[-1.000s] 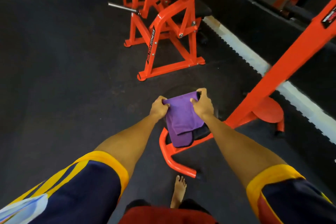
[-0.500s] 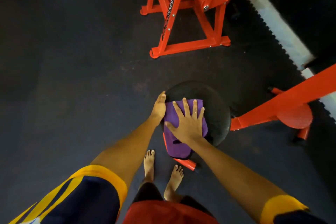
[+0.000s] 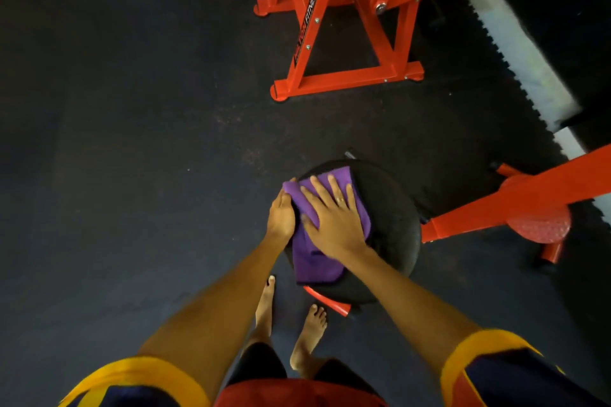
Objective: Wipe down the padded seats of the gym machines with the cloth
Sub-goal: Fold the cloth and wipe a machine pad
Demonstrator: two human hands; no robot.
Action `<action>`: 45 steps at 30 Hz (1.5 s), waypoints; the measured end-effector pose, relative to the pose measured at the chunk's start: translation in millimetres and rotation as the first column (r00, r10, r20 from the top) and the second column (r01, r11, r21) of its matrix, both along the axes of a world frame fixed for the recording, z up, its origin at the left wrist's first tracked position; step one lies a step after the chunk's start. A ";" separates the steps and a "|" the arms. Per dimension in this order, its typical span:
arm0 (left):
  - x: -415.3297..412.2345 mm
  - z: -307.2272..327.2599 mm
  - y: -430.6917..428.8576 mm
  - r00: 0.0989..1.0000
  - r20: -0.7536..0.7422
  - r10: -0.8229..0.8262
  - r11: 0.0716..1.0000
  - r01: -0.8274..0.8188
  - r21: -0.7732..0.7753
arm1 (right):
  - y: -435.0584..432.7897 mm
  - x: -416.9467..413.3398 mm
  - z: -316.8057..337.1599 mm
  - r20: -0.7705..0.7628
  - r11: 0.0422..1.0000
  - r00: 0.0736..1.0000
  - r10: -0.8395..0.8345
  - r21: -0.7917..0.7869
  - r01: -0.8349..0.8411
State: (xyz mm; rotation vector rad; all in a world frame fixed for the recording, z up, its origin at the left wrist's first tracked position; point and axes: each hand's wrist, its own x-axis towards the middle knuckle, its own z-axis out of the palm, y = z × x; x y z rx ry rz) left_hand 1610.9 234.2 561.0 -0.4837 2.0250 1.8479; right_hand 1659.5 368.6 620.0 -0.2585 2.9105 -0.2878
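Right hand is pressing purple cloth onto round seat with fingers straight and spread, bare padding lying frame-right; left hand grip unclear.

Black sticker on the orange frame ahead of me, word "FITNESS" on it, the word before too blurred for me to read.

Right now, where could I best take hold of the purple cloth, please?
Probably the cloth by its near end, pinched from the person's side: that end lies free at the front of the seat, while the right hand presses the middle and the left hand covers its left edge.
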 end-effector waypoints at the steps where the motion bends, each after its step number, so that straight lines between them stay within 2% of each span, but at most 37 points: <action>1: -1.0 -3.4 0.1 1.000 -0.004 -0.003 1.000 0.003 0.018 | 10.8 13.4 -1.1 -0.025 1.000 0.999 0.022 0.002 -0.022; 4: 0.3 4.2 0.3 0.999 0.003 -0.037 0.999 0.037 0.012 | 60.8 19.7 -2.2 -0.061 0.997 0.996 0.064 0.038 -0.061; 8: 0.9 8.1 -1.8 0.995 -0.026 -0.098 0.993 0.096 -0.070 | 69.7 -49.9 2.3 0.067 0.970 0.968 -0.241 0.046 0.238; 10: -1.0 5.5 -1.5 0.995 -0.046 -0.094 0.990 0.088 -0.108 | 39.7 -75.4 2.1 0.089 0.952 0.948 -0.306 0.052 0.302; 14: 0.4 7.9 0.6 0.999 -0.040 -0.015 0.997 0.012 -0.081 | -1.0 -41.8 0.0 0.016 0.998 0.998 -0.064 0.017 0.064; 18: 3.4 12.6 -0.2 0.998 -0.016 -0.062 0.995 0.061 -0.077 | 45.0 9.0 -1.6 -0.057 0.998 0.997 0.057 0.016 -0.056; 20: 8.0 15.0 -0.3 0.996 0.009 -0.084 0.989 0.085 -0.118 | 81.7 0.3 -2.8 -0.087 0.999 0.996 0.000 0.040 0.003; 22: 9.5 21.3 -0.4 0.995 -0.001 -0.101 0.984 0.100 -0.150 | 104.2 -29.7 -2.0 -0.080 0.987 0.986 -0.146 0.053 0.151; 24: 5.7 28.9 -4.4 0.995 -0.003 -0.096 0.979 0.094 -0.182 | 98.7 -66.4 5.1 -0.022 0.964 0.966 -0.259 0.050 0.260; 25: 2.8 30.9 -5.6 0.995 0.000 -0.104 0.974 0.102 -0.204 | 86.7 -81.3 6.4 0.000 0.965 0.967 -0.256 0.060 0.255; 26: -1.0 32.7 -6.1 0.992 0.004 -0.124 0.965 0.122 -0.234 | 69.7 -93.0 8.1 0.015 0.977 0.980 -0.200 0.078 0.199; 29: -11.6 35.8 -3.3 0.985 -0.024 -0.169 0.938 0.153 -0.310 | 17.3 -109.5 16.7 0.083 0.987 0.989 0.120 0.095 -0.128; 31: -13.4 36.0 -0.7 0.981 -0.008 -0.194 0.931 0.182 -0.315 | 14.6 -113.0 24.2 0.123 0.977 0.973 0.195 0.059 -0.203; 34: -9.9 33.5 -0.6 0.964 0.003 -0.267 0.906 0.252 -0.341 | 54.6 -116.8 28.5 0.143 0.999 0.989 0.024 0.026 -0.028; 36: -8.2 34.1 -0.3 0.957 0.008 -0.290 0.898 0.275 -0.343 | 85.8 -115.6 26.8 0.199 0.984 0.964 -0.178 0.015 0.179; 38: -11.7 37.6 0.7 0.953 0.033 -0.301 0.889 0.293 -0.353 | 97.3 -114.3 24.8 0.218 0.953 0.928 -0.301 0.026 0.303; 41: -29.6 42.0 5.4 0.946 0.047 -0.322 0.846 0.309 -0.435 | 66.0 -121.8 26.6 0.170 0.954 0.940 -0.298 0.080 0.288; 45: -42.1 39.9 17.7 0.933 0.013 -0.359 0.838 0.329 -0.435 | 24.6 -125.1 25.9 0.143 0.989 0.985 -0.095 0.127 0.077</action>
